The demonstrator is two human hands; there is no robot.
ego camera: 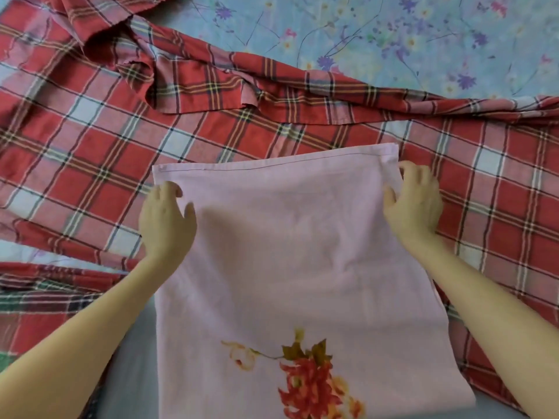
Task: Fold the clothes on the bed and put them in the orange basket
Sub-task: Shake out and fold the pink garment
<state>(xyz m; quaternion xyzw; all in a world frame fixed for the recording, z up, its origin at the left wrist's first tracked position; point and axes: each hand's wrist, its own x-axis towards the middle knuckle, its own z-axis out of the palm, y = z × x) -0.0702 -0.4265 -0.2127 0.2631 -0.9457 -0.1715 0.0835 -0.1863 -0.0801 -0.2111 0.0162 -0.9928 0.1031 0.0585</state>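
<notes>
A pale pink rectangular cloth with a red flower print (287, 252) lies flat on the bed, stretching toward its near edge over a rumpled red plaid fabric (90, 131). The light blue floral bed sheet (393, 34) shows at the far right corner. The left hand (166, 222) grips the pink cloth's left edge and the right hand (414, 204) pinches its right edge, both just short of its far hem.

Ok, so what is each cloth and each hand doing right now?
pink cloth: lying flat on the red checked cloth, held at both sides.
red checked cloth: spread out, unfolded, bunched along its far edge.
blue flowered sheet: flat, partly covered by the cloths.
left hand: fingers curled on the pink cloth's left edge.
right hand: fingers curled on its right edge, near the far corner.
</notes>
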